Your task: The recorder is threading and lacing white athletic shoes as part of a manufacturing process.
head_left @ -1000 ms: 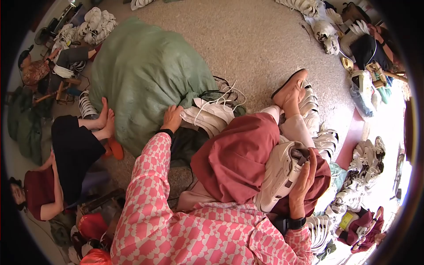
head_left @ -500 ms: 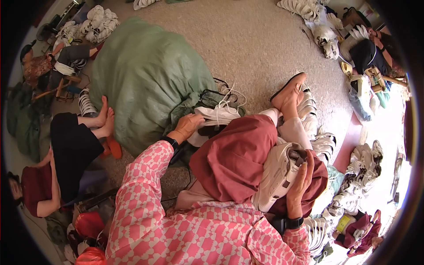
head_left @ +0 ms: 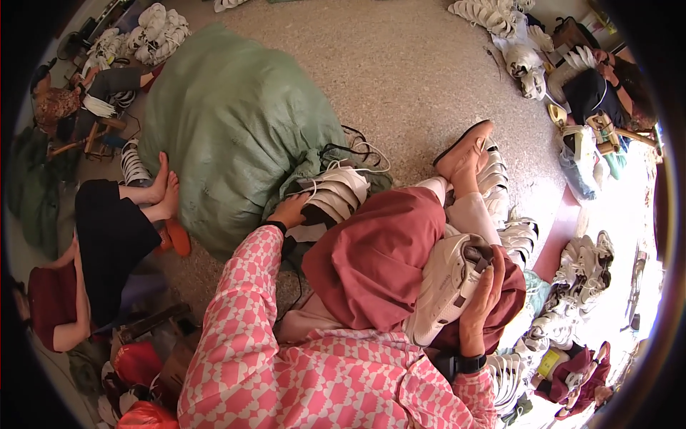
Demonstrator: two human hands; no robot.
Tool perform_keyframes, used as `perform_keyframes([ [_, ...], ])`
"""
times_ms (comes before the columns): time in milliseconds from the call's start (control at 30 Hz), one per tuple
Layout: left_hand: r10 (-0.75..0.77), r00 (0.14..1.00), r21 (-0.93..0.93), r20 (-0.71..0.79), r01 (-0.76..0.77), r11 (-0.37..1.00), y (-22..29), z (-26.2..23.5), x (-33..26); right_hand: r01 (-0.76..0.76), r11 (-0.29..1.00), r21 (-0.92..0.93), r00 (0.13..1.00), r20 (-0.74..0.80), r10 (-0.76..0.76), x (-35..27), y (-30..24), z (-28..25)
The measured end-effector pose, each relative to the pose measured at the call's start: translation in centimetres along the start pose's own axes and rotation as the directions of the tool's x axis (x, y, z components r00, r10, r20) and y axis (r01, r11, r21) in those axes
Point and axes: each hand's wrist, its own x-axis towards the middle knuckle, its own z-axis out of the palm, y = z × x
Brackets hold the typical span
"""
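Note:
At the mouth of a big green sack [head_left: 236, 129], a fanned stack of white shoe uppers [head_left: 336, 193] lies next to my knee. My left hand [head_left: 291, 210] is closed on the near left edge of that stack; some of its fingers are hidden in the dark gap between the pieces. Across my lap lies a white-beige sneaker [head_left: 443, 286] with a grey opening. My right hand [head_left: 486, 293] steadies it from the right, fingers long against its side and heel end. White laces [head_left: 375, 166] trail behind the stack.
More nested uppers [head_left: 493, 179] line the floor beside my foot, and shoes [head_left: 586, 272] are heaped at right. A person with bare feet [head_left: 166, 189] sits close on the left; others work at far left and far right. Red plastic bags [head_left: 143, 365] lie lower left.
My left hand has shifted left and slightly down along the stack. The uppers now show fanned out, their laces fallen back toward the sack. The sneaker and right hand hold nearly the same place.

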Motion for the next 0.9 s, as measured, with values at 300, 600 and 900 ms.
perform_keyframes([
  [300,0.124,0.921,0.271,-0.370,-0.021,0.962,6.5,-6.1,-5.7,0.013,1.000,-0.018,1.000,0.002,-0.013,-0.2,0.6,-0.2],
  [600,0.244,0.702,0.409,-0.669,0.074,0.910,17.2,-24.8,-19.2,0.100,0.995,-0.019,0.995,-0.004,-0.100,0.6,2.1,-0.6],
  [900,0.383,0.207,0.355,-0.900,-0.161,0.921,32.1,-32.8,-20.5,0.113,0.994,0.005,0.993,-0.028,-0.113,0.6,4.2,-0.5],
])
